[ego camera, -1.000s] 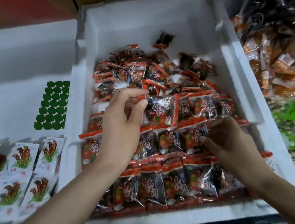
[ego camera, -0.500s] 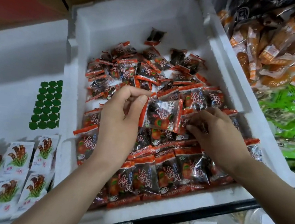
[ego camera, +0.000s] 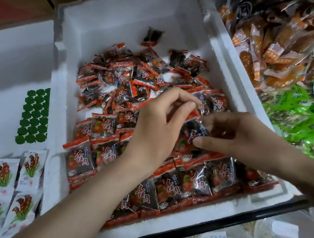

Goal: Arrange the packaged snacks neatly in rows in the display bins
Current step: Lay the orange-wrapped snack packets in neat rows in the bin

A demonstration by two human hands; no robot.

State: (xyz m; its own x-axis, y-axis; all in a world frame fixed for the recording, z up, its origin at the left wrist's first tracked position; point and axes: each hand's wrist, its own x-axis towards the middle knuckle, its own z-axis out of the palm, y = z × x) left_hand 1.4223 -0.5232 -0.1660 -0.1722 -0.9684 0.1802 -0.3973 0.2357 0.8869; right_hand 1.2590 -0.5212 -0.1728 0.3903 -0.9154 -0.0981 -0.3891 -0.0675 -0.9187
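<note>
Gently now, with your left grip [ego camera: 159, 127] and right grip [ego camera: 244, 139] both pinching one packet [ego camera: 191, 135], lay it flat, label up, continuing the bin's [ego camera: 124, 20] near rows.

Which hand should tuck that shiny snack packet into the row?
Probably right hand: its fingers grip the dark, red-edged plastic snack packet above the rows; the left hand sits at its corner.

Both the left hand [ego camera: 157, 125] and the right hand [ego camera: 237, 136] are bare, with short, plain nails. The left forearm [ego camera: 83, 198] and right forearm [ego camera: 303, 172] are bare as well (the left shows almost to the elbow, the right less).
</note>
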